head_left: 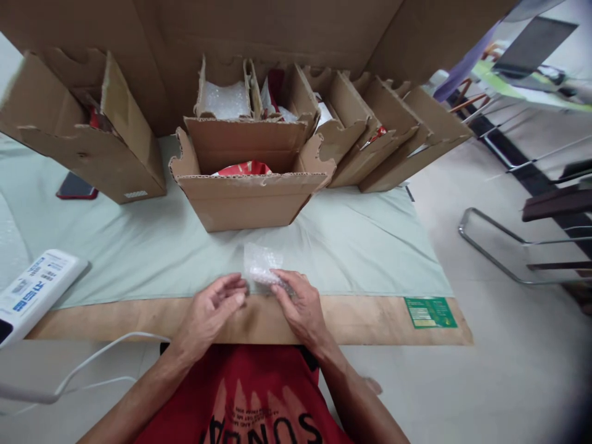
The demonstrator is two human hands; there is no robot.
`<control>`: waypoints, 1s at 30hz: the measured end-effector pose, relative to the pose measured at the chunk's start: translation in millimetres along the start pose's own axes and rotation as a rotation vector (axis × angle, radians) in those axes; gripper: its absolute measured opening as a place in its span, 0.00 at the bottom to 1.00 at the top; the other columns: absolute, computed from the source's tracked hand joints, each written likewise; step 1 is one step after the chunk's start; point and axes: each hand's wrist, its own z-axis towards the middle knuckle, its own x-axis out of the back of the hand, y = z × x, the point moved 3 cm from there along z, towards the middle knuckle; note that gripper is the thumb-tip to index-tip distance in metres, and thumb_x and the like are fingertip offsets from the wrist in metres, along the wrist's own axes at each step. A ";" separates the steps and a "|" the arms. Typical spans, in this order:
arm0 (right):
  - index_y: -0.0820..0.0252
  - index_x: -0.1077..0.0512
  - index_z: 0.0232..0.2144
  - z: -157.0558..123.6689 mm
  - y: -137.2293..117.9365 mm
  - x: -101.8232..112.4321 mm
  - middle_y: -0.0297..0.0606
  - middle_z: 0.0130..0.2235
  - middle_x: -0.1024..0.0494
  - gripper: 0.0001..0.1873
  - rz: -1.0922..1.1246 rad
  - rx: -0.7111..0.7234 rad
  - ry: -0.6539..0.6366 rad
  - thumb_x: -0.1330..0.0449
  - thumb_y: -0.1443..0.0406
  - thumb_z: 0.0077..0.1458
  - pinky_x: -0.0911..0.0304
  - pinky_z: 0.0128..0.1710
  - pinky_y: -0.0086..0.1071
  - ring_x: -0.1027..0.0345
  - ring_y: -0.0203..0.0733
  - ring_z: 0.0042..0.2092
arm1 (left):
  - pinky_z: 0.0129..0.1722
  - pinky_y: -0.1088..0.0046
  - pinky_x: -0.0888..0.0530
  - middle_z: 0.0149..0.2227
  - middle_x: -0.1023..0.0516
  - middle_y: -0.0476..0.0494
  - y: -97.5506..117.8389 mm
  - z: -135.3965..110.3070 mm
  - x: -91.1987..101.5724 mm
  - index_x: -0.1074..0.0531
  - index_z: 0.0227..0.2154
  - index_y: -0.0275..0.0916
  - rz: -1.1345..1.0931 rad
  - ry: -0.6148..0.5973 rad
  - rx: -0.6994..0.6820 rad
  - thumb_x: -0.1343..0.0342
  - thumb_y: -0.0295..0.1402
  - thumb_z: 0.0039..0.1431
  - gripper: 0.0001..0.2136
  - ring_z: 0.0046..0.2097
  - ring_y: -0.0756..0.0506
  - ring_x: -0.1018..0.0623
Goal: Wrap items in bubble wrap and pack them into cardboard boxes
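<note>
Right hand: here I am, thumb and fingers of my right hand pinched together on the bubble wrap, gripping its near right side, probably so the light stuff can't slide off.
Left hand: over on the other side, my left hand is half curled, thumb and fingers apart with nothing between them; the tips sit right by the wrap's left edge, and whether they touch I cannot tell.
Bubble wrap: it's down low before me, just above where the cloth meets the bare wood, an easy spot for both hands, I'd say. Anything inside? Too blurred to tell.
Front box: straight ahead, the front box stands mouth up with a red packet showing, central, likely for easy reach.
Back row: more boxes stand upright behind it, side by side, seemingly to keep their contents apart.
Sides: white device far left, green card on the wood at right, both well away from my fingers.
</note>
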 end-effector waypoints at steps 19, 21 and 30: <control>0.56 0.23 0.43 19.3 -25.9 14.0 0.35 0.36 0.20 0.16 0.368 -0.119 -0.210 0.32 0.56 0.54 0.29 0.42 0.33 0.27 0.40 0.38 | 0.37 0.72 0.26 0.34 0.20 0.48 20.4 -2.2 -19.9 0.23 0.40 0.41 0.347 -0.011 -0.290 0.43 0.31 0.58 0.08 0.36 0.46 0.22; 0.57 0.23 0.37 18.1 -30.4 14.6 0.33 0.32 0.21 0.07 0.351 -0.124 -0.183 0.35 0.61 0.57 0.30 0.39 0.31 0.28 0.38 0.35 | 0.38 0.72 0.26 0.35 0.20 0.47 24.7 -2.5 -24.4 0.24 0.39 0.42 0.380 -0.048 -0.353 0.44 0.30 0.59 0.07 0.36 0.46 0.22; 0.57 0.27 0.49 18.1 -37.8 33.2 0.34 0.34 0.21 0.21 0.338 -0.095 -0.213 0.35 0.54 0.57 0.30 0.38 0.30 0.28 0.39 0.35 | 0.40 0.70 0.25 0.38 0.20 0.46 17.4 3.3 -29.4 0.26 0.46 0.41 0.400 -0.237 -0.323 0.51 0.23 0.55 0.17 0.39 0.45 0.21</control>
